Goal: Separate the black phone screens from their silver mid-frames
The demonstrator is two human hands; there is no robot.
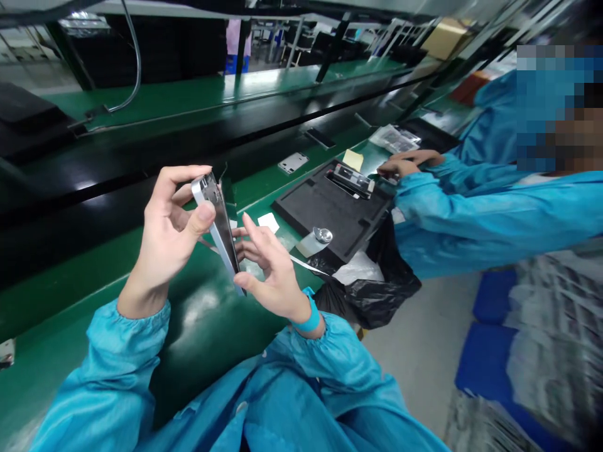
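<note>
The coat (282, 408) was nearest. The right hand (273, 273), half open, touched the lower end of the phone (223, 235); the left hand (167, 229) pinched its top above the desk (198, 342). A slackened pinch could have dropped it.

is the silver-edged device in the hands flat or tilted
Tilted: the device slants steeply, its upper end gripped by the left hand, its lower end at the right hand.

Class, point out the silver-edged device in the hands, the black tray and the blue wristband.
Silver-edged device (222, 243): head view, its long side.
Black tray (304, 211): head view, bare upper surface.
Blue wristband (309, 319): head view, outer face.
</note>
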